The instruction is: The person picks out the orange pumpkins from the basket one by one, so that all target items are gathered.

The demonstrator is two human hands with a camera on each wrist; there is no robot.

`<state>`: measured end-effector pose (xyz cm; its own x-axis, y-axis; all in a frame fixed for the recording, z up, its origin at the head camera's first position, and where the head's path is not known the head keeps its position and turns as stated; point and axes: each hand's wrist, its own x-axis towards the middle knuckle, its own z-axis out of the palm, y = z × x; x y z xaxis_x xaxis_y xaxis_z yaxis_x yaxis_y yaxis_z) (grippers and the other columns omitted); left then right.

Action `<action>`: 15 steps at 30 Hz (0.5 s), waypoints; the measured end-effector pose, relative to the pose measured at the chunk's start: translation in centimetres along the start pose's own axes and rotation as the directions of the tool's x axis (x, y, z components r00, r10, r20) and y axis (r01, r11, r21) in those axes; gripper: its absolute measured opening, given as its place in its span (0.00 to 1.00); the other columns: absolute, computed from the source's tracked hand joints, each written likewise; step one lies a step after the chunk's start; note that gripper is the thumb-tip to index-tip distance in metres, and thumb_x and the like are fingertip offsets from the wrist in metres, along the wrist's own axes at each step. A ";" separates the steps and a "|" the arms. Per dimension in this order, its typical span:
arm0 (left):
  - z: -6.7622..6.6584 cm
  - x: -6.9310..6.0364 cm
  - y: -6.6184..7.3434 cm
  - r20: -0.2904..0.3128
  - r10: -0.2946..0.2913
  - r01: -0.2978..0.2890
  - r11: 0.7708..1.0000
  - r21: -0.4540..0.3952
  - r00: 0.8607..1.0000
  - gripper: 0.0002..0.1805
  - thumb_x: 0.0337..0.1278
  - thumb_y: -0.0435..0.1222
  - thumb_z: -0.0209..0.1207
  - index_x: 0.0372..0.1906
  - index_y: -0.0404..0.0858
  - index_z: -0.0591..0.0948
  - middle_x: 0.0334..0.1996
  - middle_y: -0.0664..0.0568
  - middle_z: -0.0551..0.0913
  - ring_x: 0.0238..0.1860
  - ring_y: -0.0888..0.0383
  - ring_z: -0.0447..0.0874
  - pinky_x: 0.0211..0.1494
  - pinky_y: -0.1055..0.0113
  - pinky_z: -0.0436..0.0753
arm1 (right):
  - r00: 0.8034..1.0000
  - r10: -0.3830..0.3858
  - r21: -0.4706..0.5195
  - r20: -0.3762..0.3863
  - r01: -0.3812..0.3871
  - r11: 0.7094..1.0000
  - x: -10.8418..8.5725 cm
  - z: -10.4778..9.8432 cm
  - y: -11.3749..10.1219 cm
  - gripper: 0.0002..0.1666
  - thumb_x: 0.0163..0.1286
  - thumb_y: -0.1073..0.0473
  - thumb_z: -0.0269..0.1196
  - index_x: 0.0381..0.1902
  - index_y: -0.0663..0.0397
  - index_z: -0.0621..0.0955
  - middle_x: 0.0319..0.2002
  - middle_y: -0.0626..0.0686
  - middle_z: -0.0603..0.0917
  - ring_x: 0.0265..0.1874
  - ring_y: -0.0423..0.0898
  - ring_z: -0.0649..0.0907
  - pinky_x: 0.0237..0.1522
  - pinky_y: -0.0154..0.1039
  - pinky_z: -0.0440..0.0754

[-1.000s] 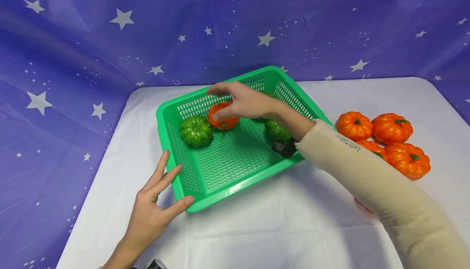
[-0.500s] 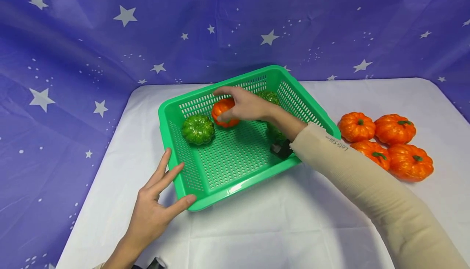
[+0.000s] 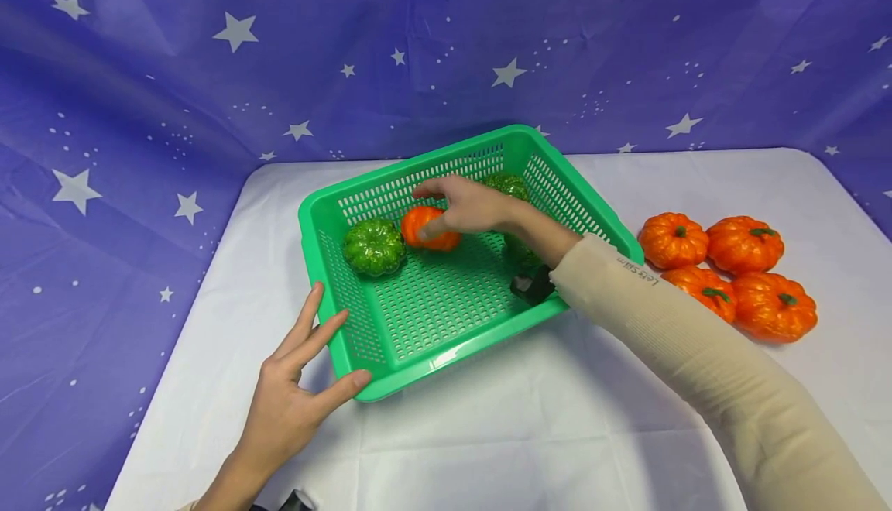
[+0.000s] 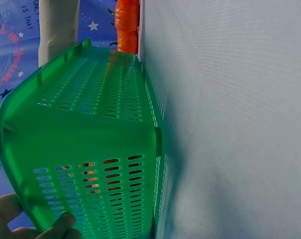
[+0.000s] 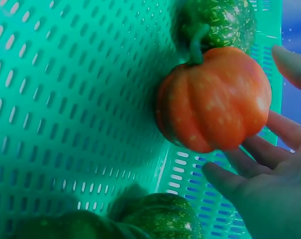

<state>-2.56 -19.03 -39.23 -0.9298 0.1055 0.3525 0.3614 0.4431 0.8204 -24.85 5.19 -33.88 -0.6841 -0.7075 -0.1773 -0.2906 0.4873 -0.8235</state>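
Observation:
In the head view a green plastic basket (image 3: 446, 360) with slotted walls stands on a white-covered table. My left hand (image 3: 286, 399) holds its near left corner, digits spread over the rim; the left wrist view shows fingertips against the outer wall (image 4: 75, 119). My right hand (image 3: 463, 205) reaches inside, its digits spread loosely around a small orange pumpkin (image 5: 220, 99). A gap shows between one digit and the pumpkin in the right wrist view. Left of it sits a green pumpkin (image 3: 374, 247). More green pumpkins (image 3: 507, 185) lie at the basket's right, partly hidden by my right arm.
Several orange pumpkins (image 3: 775, 307) are grouped on the table right of the basket, near my right sleeve (image 3: 697, 372). A purple star-patterned cloth (image 3: 446, 54) hangs behind the table. A black wrist device (image 3: 533, 286) overlaps the basket's front side.
The orange pumpkin has tipped and settled lower in the basket. My right hand has shifted slightly right, its digits looser around the pumpkin. My left hand stays at the corner.

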 end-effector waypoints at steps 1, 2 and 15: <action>0.0 0.0 0.0 0.001 -0.001 0.001 1.000 -0.001 1.000 0.38 0.40 0.26 0.76 0.64 0.34 0.77 0.76 0.47 0.56 0.71 0.38 0.57 0.68 0.77 0.60 | 1.000 0.010 -0.005 0.012 -0.010 1.000 0.0 0.0 0.1 0.42 0.61 0.62 0.69 0.71 0.65 0.66 0.70 0.59 0.67 0.69 0.55 0.65 0.68 0.49 0.64; 0.0 0.0 0.0 0.002 -0.003 0.003 1.000 -0.002 1.000 0.38 0.40 0.26 0.76 0.64 0.34 0.77 0.76 0.47 0.55 0.71 0.38 0.57 0.68 0.77 0.60 | 1.000 0.019 -0.003 0.025 -0.019 1.000 0.0 0.0 0.1 0.41 0.62 0.62 0.69 0.70 0.65 0.67 0.69 0.59 0.69 0.68 0.54 0.66 0.68 0.48 0.65; 0.0 -0.1 0.0 -0.004 0.012 -0.012 1.000 0.004 1.000 0.39 0.38 0.26 0.76 0.64 0.35 0.78 0.76 0.46 0.56 0.71 0.37 0.58 0.68 0.77 0.61 | 0.994 0.001 0.013 0.109 -0.002 1.000 0.0 0.1 0.4 0.30 0.65 0.63 0.66 0.63 0.65 0.74 0.54 0.56 0.81 0.54 0.50 0.78 0.53 0.42 0.79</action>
<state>-2.51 -19.04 -39.25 -0.9250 0.1075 0.3645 0.3726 0.4451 0.8143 -24.86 5.35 -34.24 -0.6074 -0.7587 -0.2354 -0.2802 0.4819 -0.8302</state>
